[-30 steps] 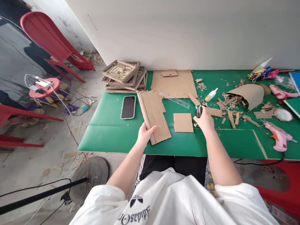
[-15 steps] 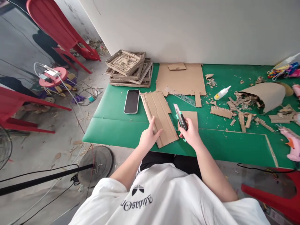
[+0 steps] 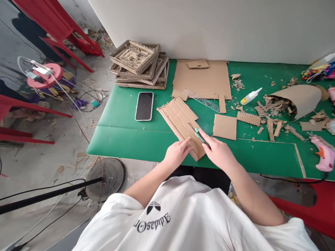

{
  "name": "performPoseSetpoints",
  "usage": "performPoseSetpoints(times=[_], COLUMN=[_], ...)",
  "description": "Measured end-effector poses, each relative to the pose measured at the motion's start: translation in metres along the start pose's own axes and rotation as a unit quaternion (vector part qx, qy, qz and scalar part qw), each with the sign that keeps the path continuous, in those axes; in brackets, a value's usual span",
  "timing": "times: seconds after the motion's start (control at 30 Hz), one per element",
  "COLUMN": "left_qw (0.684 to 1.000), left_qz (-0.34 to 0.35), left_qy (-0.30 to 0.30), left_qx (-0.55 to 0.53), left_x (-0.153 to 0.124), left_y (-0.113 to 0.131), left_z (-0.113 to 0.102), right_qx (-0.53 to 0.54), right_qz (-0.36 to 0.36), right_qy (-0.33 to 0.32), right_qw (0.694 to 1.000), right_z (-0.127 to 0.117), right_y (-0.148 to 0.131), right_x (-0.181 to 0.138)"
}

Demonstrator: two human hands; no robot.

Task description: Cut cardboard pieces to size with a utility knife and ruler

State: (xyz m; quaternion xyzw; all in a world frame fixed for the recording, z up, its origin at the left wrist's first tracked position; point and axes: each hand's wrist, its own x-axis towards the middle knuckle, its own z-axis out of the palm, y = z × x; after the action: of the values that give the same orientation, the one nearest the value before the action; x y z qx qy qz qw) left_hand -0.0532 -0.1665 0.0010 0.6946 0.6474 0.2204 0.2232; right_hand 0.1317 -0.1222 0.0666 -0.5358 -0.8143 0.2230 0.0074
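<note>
Evidently the cardboard [image 3: 180,118] is pinned steady by the left hand [image 3: 179,153], fingers flat, while the knife [image 3: 200,135] is clenched in the right hand [image 3: 219,152].

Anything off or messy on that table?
Cardboard scraps litter the green table at right, spilling from a curled sheet. The scored cardboard panel under the left hand lies diagonal to the table edge, the right hand holding a utility knife to it.
</note>
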Motion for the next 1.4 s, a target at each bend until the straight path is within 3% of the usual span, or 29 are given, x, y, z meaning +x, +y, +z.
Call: performPoseSetpoints(times=[0.17,0.33,0.83,1.4], left_qw=[0.998,0.994,0.989,0.983], left_qz=[0.009,0.079,0.094,0.097], left_qy=[0.061,0.07,0.077,0.08], left_qx=[0.0,0.023,0.083,0.13], left_x=[0.019,0.028,0.028,0.027], left_y=[-0.023,-0.04,-0.037,-0.039], left_z=[-0.016,-0.016,-0.011,-0.01], right_qx=[-0.095,-0.137,-0.226,-0.225], right_qz=[-0.012,-0.018,-0.025,-0.021], right_qy=[-0.046,-0.06,-0.112,-0.135], right_qw=[0.994,0.989,0.967,0.965], right_z=[0.006,0.009,0.001,-0.004], right_y=[-0.004,-0.006,-0.029,-0.016], right_x=[0.0,0.005,0.011,-0.001])
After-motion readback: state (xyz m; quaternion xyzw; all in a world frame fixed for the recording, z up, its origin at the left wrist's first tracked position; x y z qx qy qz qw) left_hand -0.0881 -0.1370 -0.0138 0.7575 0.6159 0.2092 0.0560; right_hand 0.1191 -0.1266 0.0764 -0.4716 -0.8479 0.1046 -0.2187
